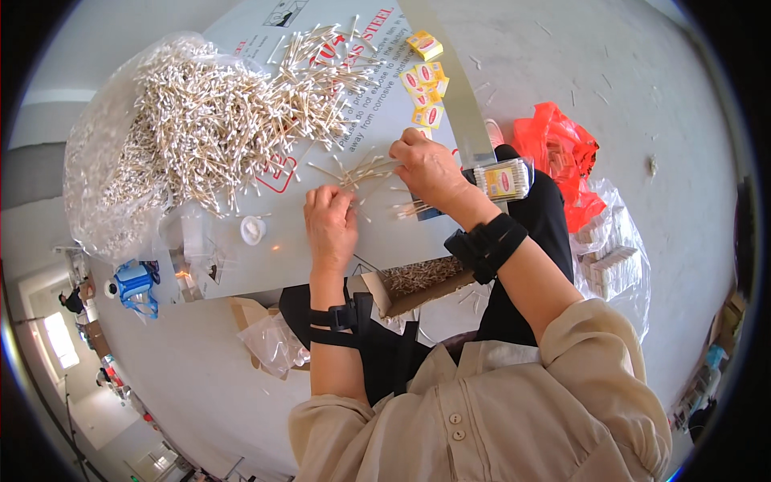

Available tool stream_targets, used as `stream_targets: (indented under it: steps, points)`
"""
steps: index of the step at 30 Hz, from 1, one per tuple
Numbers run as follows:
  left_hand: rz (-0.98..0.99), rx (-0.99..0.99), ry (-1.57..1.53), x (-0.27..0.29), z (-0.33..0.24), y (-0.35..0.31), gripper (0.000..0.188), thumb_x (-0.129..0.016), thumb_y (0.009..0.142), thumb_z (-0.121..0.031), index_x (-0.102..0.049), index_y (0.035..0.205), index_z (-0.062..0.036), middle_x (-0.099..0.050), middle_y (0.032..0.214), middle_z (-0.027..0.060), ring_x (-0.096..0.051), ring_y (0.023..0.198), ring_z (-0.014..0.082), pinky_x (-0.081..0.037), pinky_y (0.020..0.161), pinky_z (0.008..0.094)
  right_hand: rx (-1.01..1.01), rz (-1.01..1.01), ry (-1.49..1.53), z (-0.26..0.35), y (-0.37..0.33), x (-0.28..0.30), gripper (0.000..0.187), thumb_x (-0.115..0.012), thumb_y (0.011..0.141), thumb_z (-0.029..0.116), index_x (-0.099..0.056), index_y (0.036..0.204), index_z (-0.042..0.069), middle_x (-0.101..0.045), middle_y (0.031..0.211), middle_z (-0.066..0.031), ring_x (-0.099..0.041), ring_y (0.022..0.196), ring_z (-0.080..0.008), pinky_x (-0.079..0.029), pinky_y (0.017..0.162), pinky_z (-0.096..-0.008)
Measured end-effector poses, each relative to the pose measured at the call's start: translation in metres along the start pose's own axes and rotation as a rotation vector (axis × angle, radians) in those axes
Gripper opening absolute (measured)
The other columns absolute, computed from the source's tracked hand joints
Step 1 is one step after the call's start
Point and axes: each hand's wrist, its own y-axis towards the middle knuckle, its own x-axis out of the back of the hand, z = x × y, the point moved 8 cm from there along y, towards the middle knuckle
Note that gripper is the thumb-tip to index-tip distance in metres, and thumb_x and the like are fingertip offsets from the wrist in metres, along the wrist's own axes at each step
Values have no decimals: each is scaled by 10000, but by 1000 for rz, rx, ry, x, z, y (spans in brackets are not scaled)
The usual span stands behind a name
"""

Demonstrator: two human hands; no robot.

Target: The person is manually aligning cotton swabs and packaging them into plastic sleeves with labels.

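Note:
Several loose cotton swabs (363,170) lie on the film-covered metal tabletop (321,249), between my two hands. My left hand (330,227) is on their left, fingers bent down and pressed together at the tips; what they pinch is hidden. My right hand (434,167) curls over the swabs' right end with its fingertips closed on them. More swab ends stick out beneath its palm, beside a small dark blue piece. A big heap of cotton swabs (233,120) spills from a clear plastic bag (84,173) at the left.
Yellow printed cards (426,84) and a yellow stack (424,46) lie along the right edge. A filled swab pack (503,180) sits by my right wrist. A small white tub (252,230) is left. Red bag (558,149), bagged packs (614,265), swab-filled carton (422,281) are below.

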Motion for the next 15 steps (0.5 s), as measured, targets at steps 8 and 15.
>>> stream_targets:
  steps: [8,15]
  points:
    - [-124,10,-141,4,5,-9,148,-670,707,34,-633,818,-57,-591,857,62,-549,868,279,-468,773,391,40,-18,-116,0,-6,-9,74,-620,826,67,-549,828,46,-556,868,-120,-630,741,-346,-525,635,-432]
    - [-46,147,-116,-7,11,28,175,-709,726,2,-640,884,-32,-633,880,81,-572,874,296,-487,765,395,12,-65,-133,-2,-9,-3,77,-606,849,92,-552,811,53,-559,838,-121,-629,719,-348,-517,606,-433]
